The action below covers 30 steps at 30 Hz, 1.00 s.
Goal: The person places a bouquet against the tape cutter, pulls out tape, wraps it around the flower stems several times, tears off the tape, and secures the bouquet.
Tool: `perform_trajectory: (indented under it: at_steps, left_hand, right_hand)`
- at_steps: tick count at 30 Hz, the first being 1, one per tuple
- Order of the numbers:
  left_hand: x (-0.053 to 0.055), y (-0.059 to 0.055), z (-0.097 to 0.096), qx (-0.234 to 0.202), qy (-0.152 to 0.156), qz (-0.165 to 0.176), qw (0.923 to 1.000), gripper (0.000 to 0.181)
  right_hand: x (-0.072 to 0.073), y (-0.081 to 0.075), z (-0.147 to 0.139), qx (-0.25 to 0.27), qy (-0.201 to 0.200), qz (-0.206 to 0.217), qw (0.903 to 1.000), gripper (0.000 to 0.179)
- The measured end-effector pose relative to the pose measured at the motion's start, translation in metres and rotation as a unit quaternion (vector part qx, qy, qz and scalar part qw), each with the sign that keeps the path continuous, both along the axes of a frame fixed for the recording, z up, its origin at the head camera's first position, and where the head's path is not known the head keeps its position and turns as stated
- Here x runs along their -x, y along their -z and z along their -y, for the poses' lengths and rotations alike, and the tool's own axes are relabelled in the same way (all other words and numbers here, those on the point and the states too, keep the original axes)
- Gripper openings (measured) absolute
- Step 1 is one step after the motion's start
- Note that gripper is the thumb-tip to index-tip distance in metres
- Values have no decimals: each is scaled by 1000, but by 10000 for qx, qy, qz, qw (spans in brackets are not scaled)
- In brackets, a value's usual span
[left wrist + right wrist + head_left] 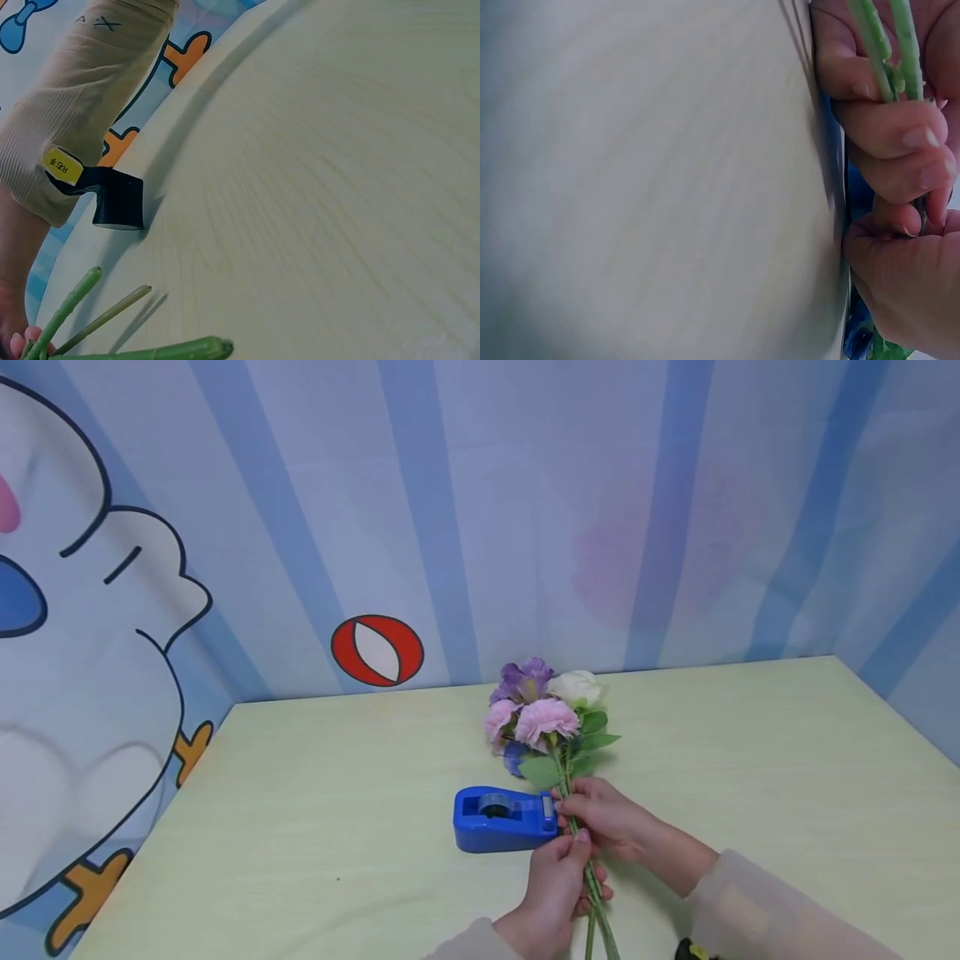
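A bunch of flowers with pink, purple and white blooms (547,720) lies tilted over the table, green leaves below the heads. My left hand (551,889) grips the green stems (596,893) low down, its fingers curled round them in the right wrist view. Higher up, my right hand (611,818) pinches the same stems just under the leaves. Its fingertips are right at the cutter end of a blue tape dispenser (495,839), which carries a roll of clear tape (497,805). Cut stem ends (206,348) stick out past the hands in the left wrist view.
The pale wooden table (337,793) reaches back to a striped blue cloth backdrop (517,510) with cartoon figures. A black wrist camera (120,199) with a yellow label sits at the cuff of the right sleeve (82,97).
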<state>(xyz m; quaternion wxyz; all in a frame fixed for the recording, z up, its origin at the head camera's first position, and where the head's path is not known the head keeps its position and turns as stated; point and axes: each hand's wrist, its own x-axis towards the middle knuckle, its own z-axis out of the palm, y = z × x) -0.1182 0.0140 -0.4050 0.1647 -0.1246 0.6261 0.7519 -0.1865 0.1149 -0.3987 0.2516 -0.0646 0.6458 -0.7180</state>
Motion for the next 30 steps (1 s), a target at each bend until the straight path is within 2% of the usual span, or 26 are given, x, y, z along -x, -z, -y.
perform_trajectory:
  at_steps: [13,18,24,27,30]
  left_hand:
    - [1,-1,0,114,50,34,9999,25]
    - [1,-1,-1,91,45,7,9999,24]
    - [1,0,0,-38,99,-65,9999,23]
    - [1,-2,1,-178,200,66,9996,23]
    - [1,-5,1,-271,301,166,9990,23]
  right_hand:
    - [-1,-1,4,-45,256,61,9996,11]
    - [-1,-1,6,-214,407,72,9989,11]
    - [0,0,5,-138,386,218,9989,12]
    - [0,0,3,-275,421,173,9986,11]
    - [0,-3,0,-445,348,-49,9984,14]
